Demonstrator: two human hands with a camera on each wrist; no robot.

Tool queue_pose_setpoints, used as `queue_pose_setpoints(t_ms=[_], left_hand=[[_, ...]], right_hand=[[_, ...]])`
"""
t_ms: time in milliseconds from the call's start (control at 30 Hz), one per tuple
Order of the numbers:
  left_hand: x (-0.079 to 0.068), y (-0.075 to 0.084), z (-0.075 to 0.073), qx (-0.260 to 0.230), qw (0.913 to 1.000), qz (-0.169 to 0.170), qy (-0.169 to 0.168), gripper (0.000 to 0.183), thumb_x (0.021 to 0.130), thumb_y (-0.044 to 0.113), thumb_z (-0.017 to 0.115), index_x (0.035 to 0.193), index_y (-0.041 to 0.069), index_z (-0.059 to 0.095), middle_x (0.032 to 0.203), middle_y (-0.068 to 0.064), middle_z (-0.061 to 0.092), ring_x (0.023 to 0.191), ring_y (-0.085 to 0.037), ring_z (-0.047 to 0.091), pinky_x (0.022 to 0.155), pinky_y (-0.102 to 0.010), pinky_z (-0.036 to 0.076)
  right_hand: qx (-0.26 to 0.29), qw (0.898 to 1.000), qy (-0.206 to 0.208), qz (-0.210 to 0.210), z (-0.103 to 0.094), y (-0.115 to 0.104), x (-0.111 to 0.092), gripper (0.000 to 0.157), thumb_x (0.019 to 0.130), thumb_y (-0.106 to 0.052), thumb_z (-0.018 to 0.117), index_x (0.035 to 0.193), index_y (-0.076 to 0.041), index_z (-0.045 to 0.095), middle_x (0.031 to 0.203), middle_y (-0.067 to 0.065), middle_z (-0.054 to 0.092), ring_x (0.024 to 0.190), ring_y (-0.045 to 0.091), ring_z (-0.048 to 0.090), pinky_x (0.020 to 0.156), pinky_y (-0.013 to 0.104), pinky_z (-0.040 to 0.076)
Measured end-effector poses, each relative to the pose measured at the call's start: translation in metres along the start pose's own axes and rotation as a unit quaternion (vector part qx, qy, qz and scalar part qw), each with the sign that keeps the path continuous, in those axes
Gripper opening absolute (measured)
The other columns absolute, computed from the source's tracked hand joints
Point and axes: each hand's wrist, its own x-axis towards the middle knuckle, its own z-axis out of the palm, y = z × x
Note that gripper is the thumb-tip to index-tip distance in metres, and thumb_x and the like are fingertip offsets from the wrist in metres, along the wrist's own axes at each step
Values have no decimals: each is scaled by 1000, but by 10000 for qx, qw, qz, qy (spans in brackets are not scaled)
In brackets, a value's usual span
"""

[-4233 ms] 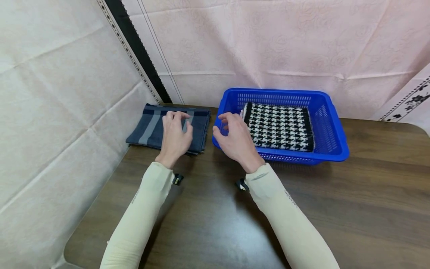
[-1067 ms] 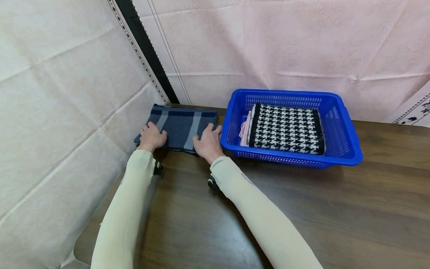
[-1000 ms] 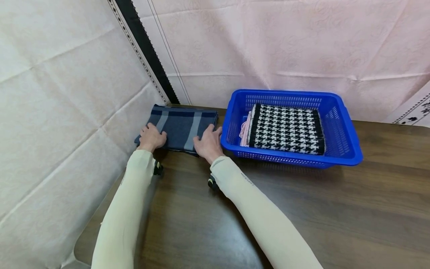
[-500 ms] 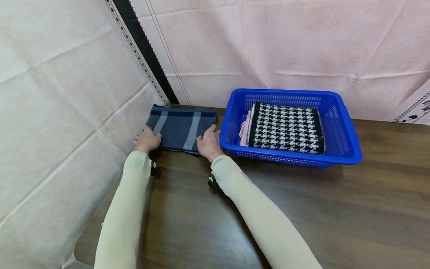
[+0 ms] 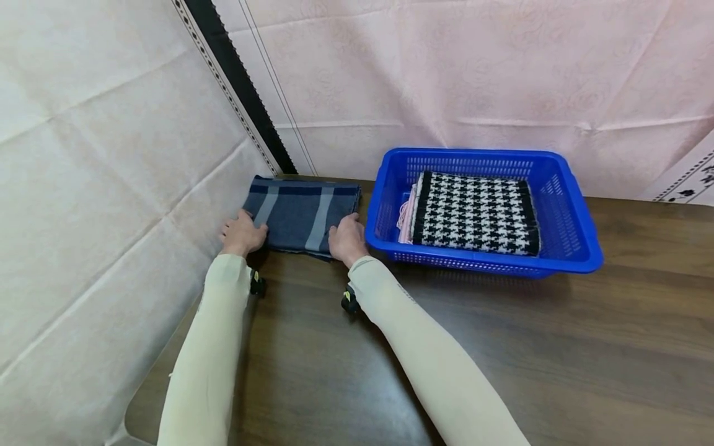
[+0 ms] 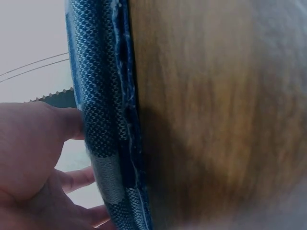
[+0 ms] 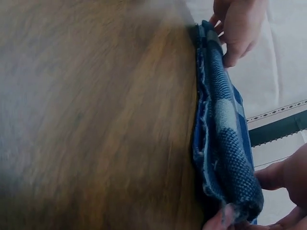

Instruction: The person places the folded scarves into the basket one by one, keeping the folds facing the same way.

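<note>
A folded blue scarf [image 5: 298,214] with paler stripes lies flat at the table's back left. At its front left corner my left hand [image 5: 242,234] grips the end, thumb on the near side. My right hand [image 5: 348,240] holds the front right corner, beside the basket. In the right wrist view the scarf [image 7: 224,115] shows its layered front edge, with my right thumb [image 7: 274,176] on top and a fingertip [image 7: 221,218] under the corner. The left wrist view shows my left thumb [image 6: 69,122] touching the scarf [image 6: 103,110]; its fingertips are partly hidden behind the cloth.
To the right stands a blue plastic basket [image 5: 571,217], close to my right hand. Inside lie a black-and-white houndstooth scarf [image 5: 476,214] and a pink fringed cloth [image 5: 406,217] partly under it. Cloth-covered walls [image 5: 474,74] border the wooden table [image 5: 312,347] behind and at left.
Both hands have come down from above onto the scarf. Over the last second my left hand has shifted left to its end, and my right fingers have curled down around the right corner.
</note>
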Motion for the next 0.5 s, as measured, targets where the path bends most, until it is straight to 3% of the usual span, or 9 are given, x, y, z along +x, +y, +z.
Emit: queue_pose_setpoints(t_ms=[233,300,333,433,500], left_hand=[[-1,2,-1,64,10000,-33,-59,59,104,36,42,145,-4,30,145,-43,33,133,-57,31,112,-65,21],[-2,2,-2,84,9999,-46,-49,57,104,36,42,144,-4,31,145,-43,34,134,-57,31,112,-65,21],[-3,2,-3,86,9999,-54,-39,56,104,35,42,144,-3,32,145,-42,34,134,-57,31,112,-65,22],[-3,2,-4,94,9999,-83,-21,52,105,32,40,143,-3,33,146,-42,34,134,-56,32,113,-65,22],[-3,1,-5,86,9999,-125,-12,51,105,29,38,143,-3,33,146,-42,35,135,-56,32,113,-65,22]], right_hand=[[-9,9997,-148,167,0,2,-2,70,108,-29,48,162,1,14,123,19,68,114,27,67,100,40,53],[-9,9999,-76,128,-1,2,-4,70,107,-28,51,161,3,18,127,20,67,117,28,65,102,40,52],[-11,9999,-34,101,-1,2,-5,65,106,-28,52,158,3,27,128,19,67,117,28,64,101,40,52],[42,10000,15,39,-3,3,-8,42,103,-30,58,131,2,61,110,14,70,101,26,66,89,37,54],[164,9998,-54,34,-4,3,-8,30,102,-32,61,99,-3,70,84,8,65,80,23,64,74,35,52]])
